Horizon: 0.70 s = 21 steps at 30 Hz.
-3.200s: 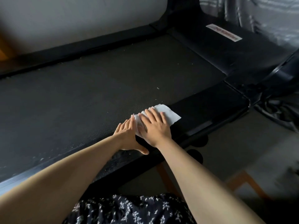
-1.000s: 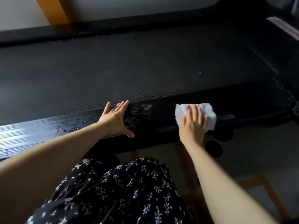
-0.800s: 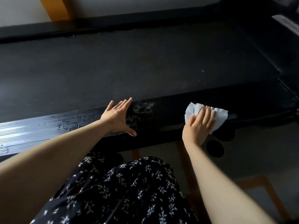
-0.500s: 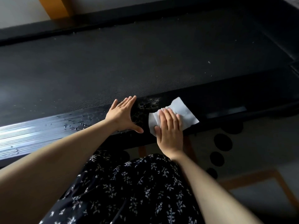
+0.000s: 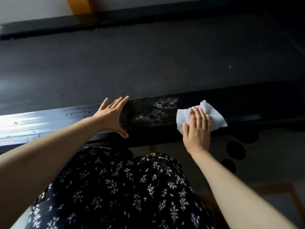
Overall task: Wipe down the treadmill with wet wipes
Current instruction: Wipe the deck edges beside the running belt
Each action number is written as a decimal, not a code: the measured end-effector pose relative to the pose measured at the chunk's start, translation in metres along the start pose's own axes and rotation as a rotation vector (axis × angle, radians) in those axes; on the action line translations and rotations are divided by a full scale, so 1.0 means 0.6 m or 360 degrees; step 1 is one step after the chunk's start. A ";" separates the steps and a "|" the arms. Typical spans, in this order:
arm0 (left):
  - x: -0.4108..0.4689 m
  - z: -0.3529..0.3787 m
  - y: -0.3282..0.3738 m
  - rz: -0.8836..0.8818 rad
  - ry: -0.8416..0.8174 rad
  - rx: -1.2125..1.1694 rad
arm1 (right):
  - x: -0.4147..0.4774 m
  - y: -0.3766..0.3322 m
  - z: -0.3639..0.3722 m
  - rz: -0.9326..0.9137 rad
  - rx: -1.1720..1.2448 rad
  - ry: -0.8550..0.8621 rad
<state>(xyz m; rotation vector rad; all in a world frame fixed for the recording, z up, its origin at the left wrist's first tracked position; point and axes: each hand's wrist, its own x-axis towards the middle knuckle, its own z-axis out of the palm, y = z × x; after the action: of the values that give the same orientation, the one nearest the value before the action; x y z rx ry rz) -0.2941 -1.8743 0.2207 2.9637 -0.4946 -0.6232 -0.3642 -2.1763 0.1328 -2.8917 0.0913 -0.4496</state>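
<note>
The black treadmill (image 5: 148, 60) fills the upper view, its textured belt running left to right. Its near side rail (image 5: 49, 119) is ribbed and glistens wet on the left. A white wet wipe (image 5: 212, 113) lies on the rail at the right. My right hand (image 5: 197, 129) presses flat on the wipe with straight fingers, covering its near left part. My left hand (image 5: 111, 117) rests flat on the rail with fingers spread, to the left of a wet, speckled dirty patch (image 5: 156, 111) between the two hands.
A yellow-orange post (image 5: 79, 4) stands behind the far rail against a pale wall. Grey floor with dark round spots (image 5: 236, 150) lies to the right below the rail. My dark floral skirt (image 5: 118, 187) fills the lower middle.
My right hand has slid the wipe along the rail, right, then back left near my left hand, and now right again past the dirty patch. My left hand has stayed planted.
</note>
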 end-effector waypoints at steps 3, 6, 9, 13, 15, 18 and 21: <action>0.003 0.001 0.003 0.0028 0.0094 0.0000 | 0.004 -0.052 -0.004 -0.0201 -0.0067 -0.0208; 0.003 0.003 0.006 0.0013 0.0108 0.0015 | 0.008 -0.123 0.003 -0.0368 -0.0139 -0.0407; 0.005 0.006 0.007 -0.0052 0.0060 0.0079 | 0.028 -0.169 0.006 -0.0430 -0.0246 -0.0506; 0.015 0.003 0.008 -0.0144 -0.0063 0.0192 | 0.084 -0.191 0.012 -0.0506 -0.0304 -0.0707; 0.019 -0.001 0.010 -0.0164 -0.0111 0.0234 | 0.105 -0.204 0.014 -0.0473 -0.0340 -0.0750; 0.022 -0.007 0.015 -0.0166 -0.0154 0.0298 | 0.102 -0.204 0.017 -0.0485 -0.0341 -0.0760; 0.022 -0.006 0.016 -0.0172 -0.0134 0.0284 | 0.061 -0.173 -0.001 -0.0603 -0.0281 -0.0792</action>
<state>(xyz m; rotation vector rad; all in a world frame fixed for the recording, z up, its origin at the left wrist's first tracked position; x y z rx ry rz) -0.2840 -1.8874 0.2201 3.1605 -0.4192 -0.7546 -0.3267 -2.0788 0.1670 -3.0978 -0.5237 0.2469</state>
